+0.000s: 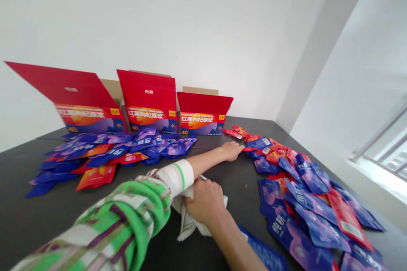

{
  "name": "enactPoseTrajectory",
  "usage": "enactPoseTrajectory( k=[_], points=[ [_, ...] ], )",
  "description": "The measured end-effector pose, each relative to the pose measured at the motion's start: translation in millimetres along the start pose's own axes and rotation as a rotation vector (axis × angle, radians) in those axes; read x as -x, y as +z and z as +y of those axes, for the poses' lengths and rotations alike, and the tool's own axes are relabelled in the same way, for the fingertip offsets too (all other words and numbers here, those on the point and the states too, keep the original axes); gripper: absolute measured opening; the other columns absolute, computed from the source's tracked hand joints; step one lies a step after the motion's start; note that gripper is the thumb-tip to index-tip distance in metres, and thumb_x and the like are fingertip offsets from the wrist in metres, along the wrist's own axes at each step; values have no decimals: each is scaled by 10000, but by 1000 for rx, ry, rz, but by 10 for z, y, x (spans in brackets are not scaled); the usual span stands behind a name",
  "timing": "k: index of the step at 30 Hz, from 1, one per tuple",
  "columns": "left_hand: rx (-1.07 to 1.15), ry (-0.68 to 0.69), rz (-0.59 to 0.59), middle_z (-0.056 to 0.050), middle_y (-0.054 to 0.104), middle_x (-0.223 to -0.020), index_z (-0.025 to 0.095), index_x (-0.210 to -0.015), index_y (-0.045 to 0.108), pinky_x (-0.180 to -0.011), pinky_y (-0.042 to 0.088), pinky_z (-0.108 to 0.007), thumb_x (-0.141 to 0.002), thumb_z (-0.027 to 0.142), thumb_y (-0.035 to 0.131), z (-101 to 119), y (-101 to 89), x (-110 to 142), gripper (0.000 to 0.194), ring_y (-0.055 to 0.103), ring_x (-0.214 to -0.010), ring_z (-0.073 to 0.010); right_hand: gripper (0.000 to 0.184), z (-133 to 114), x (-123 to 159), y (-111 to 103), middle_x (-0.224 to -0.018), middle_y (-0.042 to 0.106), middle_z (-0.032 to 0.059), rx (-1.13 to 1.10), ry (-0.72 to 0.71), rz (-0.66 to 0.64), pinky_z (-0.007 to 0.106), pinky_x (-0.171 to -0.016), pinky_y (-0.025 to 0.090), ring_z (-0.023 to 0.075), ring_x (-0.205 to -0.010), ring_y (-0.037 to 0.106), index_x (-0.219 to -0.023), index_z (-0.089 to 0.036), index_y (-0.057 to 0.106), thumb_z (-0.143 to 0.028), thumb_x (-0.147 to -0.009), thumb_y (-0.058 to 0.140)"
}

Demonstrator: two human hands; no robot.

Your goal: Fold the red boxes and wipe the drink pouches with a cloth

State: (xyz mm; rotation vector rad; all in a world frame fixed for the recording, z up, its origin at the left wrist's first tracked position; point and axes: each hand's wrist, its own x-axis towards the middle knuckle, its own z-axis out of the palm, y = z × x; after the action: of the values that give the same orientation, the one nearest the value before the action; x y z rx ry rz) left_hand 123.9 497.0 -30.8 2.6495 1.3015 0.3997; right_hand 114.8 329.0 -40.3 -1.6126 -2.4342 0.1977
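My left arm, in a green and white patterned sleeve, reaches across the dark table. At its end my left hand (232, 151) is closed at the corner of a red pouch (249, 149), by the near-left edge of the right-hand pile. Closer to me, below the left forearm, my right hand (206, 201) is wrapped round a crumpled white cloth (188, 222) on the tabletop. Part of the cloth is hidden under the hand and sleeve. A blue pouch (262, 250) lies beside my right forearm, partly covered by it.
Three red boxes with raised lids, left (92, 118), middle (151, 119) and right (202, 123), stand along the wall. Before them lies a heap of blue and red pouches (117, 150). A longer spread of pouches (305, 203) covers the table's right side, near a window ledge (378, 178).
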Motion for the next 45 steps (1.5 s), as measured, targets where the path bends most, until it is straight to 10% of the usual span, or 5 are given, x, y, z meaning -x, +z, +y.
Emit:
enactPoseTrajectory(
  k=[10, 18, 25, 30, 45],
  points=[
    [213, -273, 247, -5, 597, -647, 161, -822, 562, -482, 332, -211, -852, 493, 388, -508, -839, 1674, 377, 512, -507, -121, 343, 112, 8, -72, -933, 655, 108, 51, 93, -72, 338, -708, 454, 260, -858, 632, -1023, -190, 574, -399, -767, 486],
    [682, -507, -45, 10, 590, -704, 155, -835, 530, -474, 365, -189, -756, 485, 540, -597, -535, 3106, 339, 494, -528, -95, 396, 228, -37, -160, -927, 646, 122, 102, 263, 27, 322, -662, 423, 271, -858, 618, -1066, -186, 538, -467, -842, 372],
    [438, -402, -13, 38, 533, -552, 170, -679, 509, -518, 353, -208, -804, 298, 467, -396, -479, 3186, 184, 529, -501, -112, 297, -395, 166, 74, -903, 641, 47, 95, -216, -40, 283, -688, 399, 221, -831, 613, -1021, -232, 509, -417, -791, 480],
    [377, -378, -3, 44, 522, -571, 177, -674, 482, -499, 294, -208, -800, 338, 496, -396, -485, 3173, 205, 477, -514, -106, 264, -362, 83, 87, -866, 642, 66, 195, -17, -5, 295, -672, 405, 229, -800, 620, -1021, -210, 504, -362, -820, 426],
    [364, -343, 48, 33, 560, -641, 180, -759, 529, -526, 309, -208, -770, 267, 483, -419, -470, 3163, 99, 491, -533, -109, 273, -472, 13, 147, -874, 644, 53, 136, -209, 14, 297, -675, 410, 225, -807, 621, -1003, -222, 487, -395, -795, 451]
  ],
)
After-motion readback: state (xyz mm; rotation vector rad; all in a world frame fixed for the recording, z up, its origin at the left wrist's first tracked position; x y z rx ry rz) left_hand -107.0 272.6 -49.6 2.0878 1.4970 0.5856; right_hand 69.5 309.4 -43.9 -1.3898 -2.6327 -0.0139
